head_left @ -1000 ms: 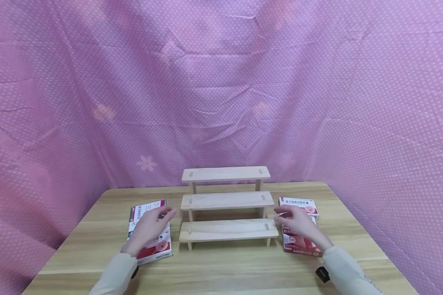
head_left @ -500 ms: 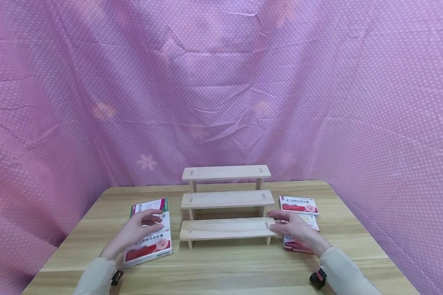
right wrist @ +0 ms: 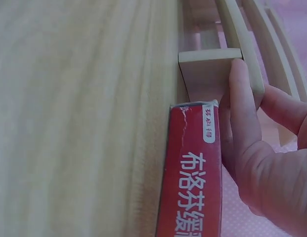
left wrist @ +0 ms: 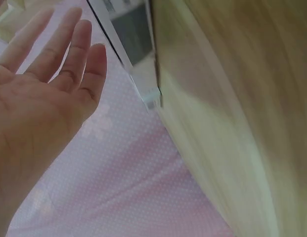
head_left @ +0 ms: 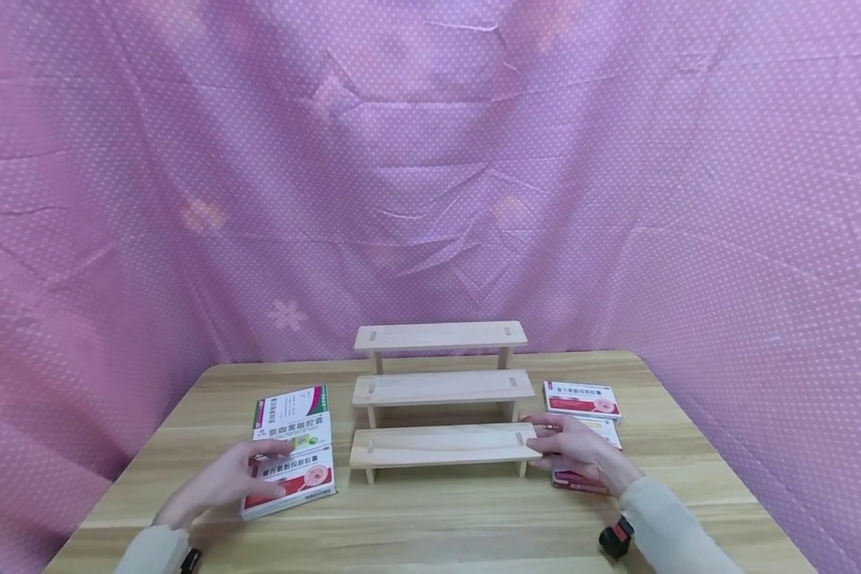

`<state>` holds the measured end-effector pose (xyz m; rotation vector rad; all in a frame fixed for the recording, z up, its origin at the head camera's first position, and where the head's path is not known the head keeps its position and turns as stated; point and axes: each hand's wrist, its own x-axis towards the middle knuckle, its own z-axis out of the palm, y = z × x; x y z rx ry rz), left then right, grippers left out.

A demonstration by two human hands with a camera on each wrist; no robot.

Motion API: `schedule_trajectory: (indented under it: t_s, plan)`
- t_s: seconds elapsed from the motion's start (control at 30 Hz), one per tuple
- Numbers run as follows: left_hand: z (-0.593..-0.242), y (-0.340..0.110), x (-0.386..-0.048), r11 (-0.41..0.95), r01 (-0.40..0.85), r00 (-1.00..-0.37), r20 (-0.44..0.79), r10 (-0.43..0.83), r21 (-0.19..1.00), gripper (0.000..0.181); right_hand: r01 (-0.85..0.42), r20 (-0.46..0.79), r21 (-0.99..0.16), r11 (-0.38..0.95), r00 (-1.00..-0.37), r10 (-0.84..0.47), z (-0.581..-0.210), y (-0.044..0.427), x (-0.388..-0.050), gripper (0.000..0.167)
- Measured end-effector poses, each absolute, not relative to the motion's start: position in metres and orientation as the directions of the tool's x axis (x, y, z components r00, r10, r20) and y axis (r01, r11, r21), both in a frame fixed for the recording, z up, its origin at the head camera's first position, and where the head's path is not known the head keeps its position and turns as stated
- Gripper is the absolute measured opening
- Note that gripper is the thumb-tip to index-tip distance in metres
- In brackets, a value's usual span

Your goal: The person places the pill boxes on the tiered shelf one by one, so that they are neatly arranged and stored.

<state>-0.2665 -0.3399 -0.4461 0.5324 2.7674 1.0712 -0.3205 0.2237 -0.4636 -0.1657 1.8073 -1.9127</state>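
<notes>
A three-step wooden display stand (head_left: 441, 446) stands in the middle of the table. At the right end of its lowest step is my right hand (head_left: 581, 448); the right wrist view shows a fingertip under the plank by the stand's leg (right wrist: 210, 74) and another finger at its other face, so the hand pinches the plank. My left hand (head_left: 218, 482) hovers over the front left medicine box (head_left: 297, 477), white and red, its fingers spread and loosely bent. Contact there cannot be told. In the left wrist view the left hand (left wrist: 49, 89) shows an open palm beside a box edge (left wrist: 136, 44).
Behind the front left box lie a white-green box (head_left: 294, 430) and a green-purple one (head_left: 290, 405). On the right are a white-red box (head_left: 581, 400), a white box (head_left: 603, 430) and a red box (right wrist: 190, 173), partly behind the right hand. A pink dotted cloth (head_left: 430, 199) hangs behind the table.
My left hand has moved left and toward me, uncovering more of the left boxes. The right hand has shifted left from over the boxes to the lowest step's end.
</notes>
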Motion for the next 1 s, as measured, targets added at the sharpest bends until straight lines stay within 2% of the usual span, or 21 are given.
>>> schedule_trajectory:
  t_s: [0.33,0.63,1.0]
  plan:
    - [-0.449,-0.353,-0.257,0.727,0.319,-0.927,0.041,0.372,0.608,0.079,0.284,-0.282,-0.957,0.053,-0.879,-0.384,-0.462,0.224,-0.325,0.071]
    - [-0.454,-0.355,-0.25,0.702,0.308,-0.924,0.025,0.382,0.642,0.084,0.293,-0.281,-0.956,0.035,-0.868,-0.41,-0.465,0.226,-0.326,0.068]
    - [-0.456,-0.355,-0.249,0.766,0.241,-0.929,-0.086,0.36,0.596,0.089,0.283,-0.258,-0.959,0.007,-0.862,-0.436,-0.466,0.227,-0.323,0.063]
